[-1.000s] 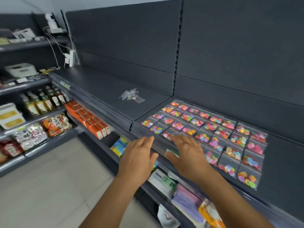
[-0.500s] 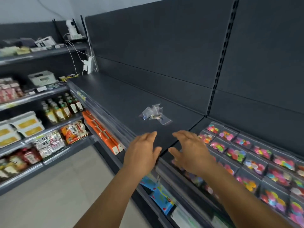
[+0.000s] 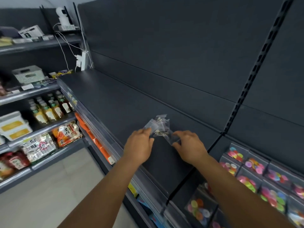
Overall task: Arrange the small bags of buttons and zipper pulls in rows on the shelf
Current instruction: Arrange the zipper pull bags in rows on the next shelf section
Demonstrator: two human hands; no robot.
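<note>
A small heap of clear plastic bags of metal zipper pulls lies on the dark grey shelf. My left hand touches the heap's left edge, fingers curled on a bag. My right hand pinches a clear bag at the heap's right side. Bags of coloured buttons lie in neat rows on the shelf section to the right, running out of view at the bottom right.
The shelf's back panel rises dark behind the heap. A slotted upright divides the two sections. Orange packs sit on the lower shelf. To the left, another rack holds bottles and snack packs. White cables hang at the corner.
The view has swung left, away from the button rows. Both hands have reached forward over the shelf edge to the heap of clear bags and closed on it.
</note>
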